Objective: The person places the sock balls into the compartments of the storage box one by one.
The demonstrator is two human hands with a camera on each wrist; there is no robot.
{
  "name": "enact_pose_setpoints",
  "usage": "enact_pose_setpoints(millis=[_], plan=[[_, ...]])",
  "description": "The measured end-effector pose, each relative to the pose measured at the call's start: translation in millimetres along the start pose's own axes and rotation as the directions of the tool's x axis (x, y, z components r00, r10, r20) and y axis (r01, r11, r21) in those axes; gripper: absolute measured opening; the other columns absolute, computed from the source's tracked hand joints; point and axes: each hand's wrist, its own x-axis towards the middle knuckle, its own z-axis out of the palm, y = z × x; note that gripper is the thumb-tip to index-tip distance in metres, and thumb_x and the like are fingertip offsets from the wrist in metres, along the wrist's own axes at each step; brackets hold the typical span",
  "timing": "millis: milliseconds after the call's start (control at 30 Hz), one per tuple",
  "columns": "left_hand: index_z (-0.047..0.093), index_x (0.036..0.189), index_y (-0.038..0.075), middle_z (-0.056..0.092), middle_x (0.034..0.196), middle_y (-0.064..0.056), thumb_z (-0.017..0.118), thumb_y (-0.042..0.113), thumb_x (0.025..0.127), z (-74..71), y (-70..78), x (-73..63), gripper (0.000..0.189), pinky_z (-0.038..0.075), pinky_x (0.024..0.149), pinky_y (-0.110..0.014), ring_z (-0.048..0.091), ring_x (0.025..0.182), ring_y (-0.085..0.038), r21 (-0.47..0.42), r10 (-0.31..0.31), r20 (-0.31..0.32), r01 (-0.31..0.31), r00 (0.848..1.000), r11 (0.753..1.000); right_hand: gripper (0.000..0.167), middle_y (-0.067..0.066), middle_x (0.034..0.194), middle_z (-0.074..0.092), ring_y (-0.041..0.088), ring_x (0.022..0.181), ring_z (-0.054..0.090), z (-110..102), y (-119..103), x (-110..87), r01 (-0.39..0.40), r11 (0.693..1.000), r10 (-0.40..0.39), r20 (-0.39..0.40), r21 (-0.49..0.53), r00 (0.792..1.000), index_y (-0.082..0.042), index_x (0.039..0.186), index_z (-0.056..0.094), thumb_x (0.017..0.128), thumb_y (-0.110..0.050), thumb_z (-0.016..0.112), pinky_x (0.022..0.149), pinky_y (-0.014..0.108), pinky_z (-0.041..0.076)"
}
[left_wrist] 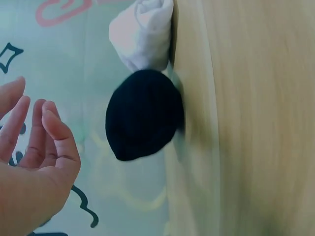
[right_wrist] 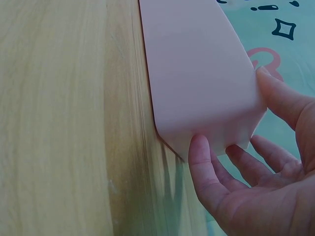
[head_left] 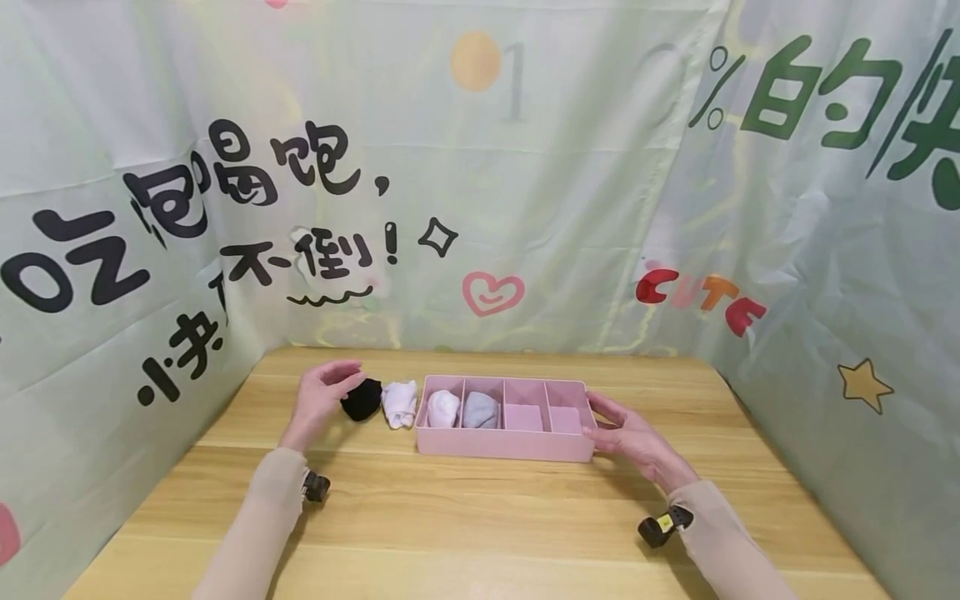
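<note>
My left hand [head_left: 318, 398], its fingers loosely bent and nothing between them, hovers just left of a balled-up black sock [head_left: 362, 400]. In the left wrist view a gap shows between that hand [left_wrist: 44, 162] and the black sock [left_wrist: 145, 115]. A whitish rolled sock [head_left: 400, 404] lies right beside the black one. The pink divided box [head_left: 502, 444] stands to the right. Its leftmost compartment has a white sock [head_left: 443, 408], the second a grey sock [head_left: 481, 410]. My right hand [head_left: 633, 437] holds the box's right end, thumb at the rim and fingertips against the end wall.
The box stands on a wooden table [head_left: 450, 517] with printed cloth walls [head_left: 420, 100] at the back and both sides. Small black cameras [head_left: 316, 486] are strapped at the wrists.
</note>
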Motion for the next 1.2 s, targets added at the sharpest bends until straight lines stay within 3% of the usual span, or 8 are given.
enact_pose_setpoints(millis=[133,267,400,533,733,967,1100,1200], plan=[[0.064,0.124,0.001,0.068,0.098,0.015,0.075,0.022,0.088,-8.3,-6.8,3.6,0.043,0.052,0.075,-0.020,0.060,0.094,-0.002,0.002,-0.029,-0.003,0.029,1.000,1.000,0.083,0.021,0.163,0.012,0.046,0.144,0.023,0,-1,0.2,0.006,1.000,-0.006,-0.001,0.000,1.000,-0.005,0.157,0.017,0.091,-0.009,0.068,0.097,0.034,0.051],[0.061,0.128,0.000,0.067,0.103,0.014,0.075,0.019,0.088,-14.4,-10.1,5.0,0.046,0.049,0.081,-0.015,0.057,0.108,-0.011,-0.013,-0.064,0.008,0.064,0.998,0.998,0.083,0.021,0.163,0.012,0.046,0.144,0.024,0,-1,0.0,0.009,1.000,-0.009,-0.002,-0.008,1.000,-0.005,0.156,0.017,0.091,-0.009,0.068,0.096,0.034,0.051],[0.057,0.133,-0.001,0.064,0.120,0.000,0.075,0.017,0.088,-18.0,-13.3,6.1,0.051,0.047,0.086,-0.015,0.049,0.123,-0.025,-0.029,-0.110,0.045,0.111,0.993,0.993,0.083,0.021,0.163,0.012,0.046,0.144,0.024,0,-1,-0.1,0.008,1.000,-0.008,-0.003,-0.010,1.000,-0.005,0.156,0.017,0.091,-0.009,0.068,0.096,0.034,0.051],[0.054,0.136,-0.001,0.054,0.139,-0.017,0.074,0.017,0.088,-20.2,-19.6,9.9,0.055,0.042,0.101,-0.027,0.041,0.133,-0.032,-0.026,-0.146,0.098,0.149,0.984,0.988,0.083,0.021,0.163,0.012,0.046,0.144,0.024,0,0,-0.4,0.009,1.000,-0.009,-0.003,-0.012,1.000,-0.005,0.157,0.017,0.092,-0.010,0.068,0.096,0.034,0.051],[0.052,0.138,0.000,0.043,0.148,-0.021,0.073,0.016,0.089,-19.4,-27.8,18.5,0.056,0.029,0.115,-0.049,0.033,0.139,-0.036,-0.008,-0.195,0.160,0.199,0.968,0.980,0.083,0.021,0.163,0.011,0.046,0.144,0.024,1,0,-0.5,0.011,1.000,-0.011,0.003,-0.003,1.000,-0.004,0.157,0.016,0.092,-0.008,0.067,0.097,0.034,0.051],[0.051,0.140,0.003,0.043,0.150,-0.019,0.074,0.018,0.087,-14.0,-31.7,28.1,0.060,0.025,0.117,-0.051,0.033,0.140,-0.037,0.032,-0.214,0.244,0.213,0.946,0.977,0.084,0.021,0.163,0.011,0.046,0.144,0.024,0,1,1.1,0.014,1.000,-0.014,0.002,-0.002,1.000,-0.005,0.157,0.016,0.091,-0.009,0.068,0.096,0.034,0.051],[0.047,0.142,-0.001,0.042,0.149,-0.024,0.072,0.012,0.089,-8.6,-31.5,29.3,0.060,0.031,0.114,-0.048,0.039,0.136,-0.039,0.030,-0.215,0.282,0.215,0.935,0.976,0.083,0.021,0.163,0.011,0.046,0.144,0.024,0,1,0.5,0.015,1.000,-0.015,0.007,0.003,1.000,-0.005,0.157,0.015,0.092,-0.007,0.067,0.098,0.035,0.051],[0.047,0.142,0.000,0.041,0.149,-0.025,0.071,0.011,0.089,-4.1,-35.7,31.0,0.060,0.041,0.108,-0.039,0.045,0.131,-0.037,0.024,-0.234,0.282,0.237,0.930,0.971,0.083,0.021,0.163,0.011,0.046,0.144,0.024,0,1,-0.4,0.013,1.000,-0.013,0.009,0.001,1.000,-0.004,0.157,0.015,0.092,-0.007,0.067,0.099,0.037,0.050]])
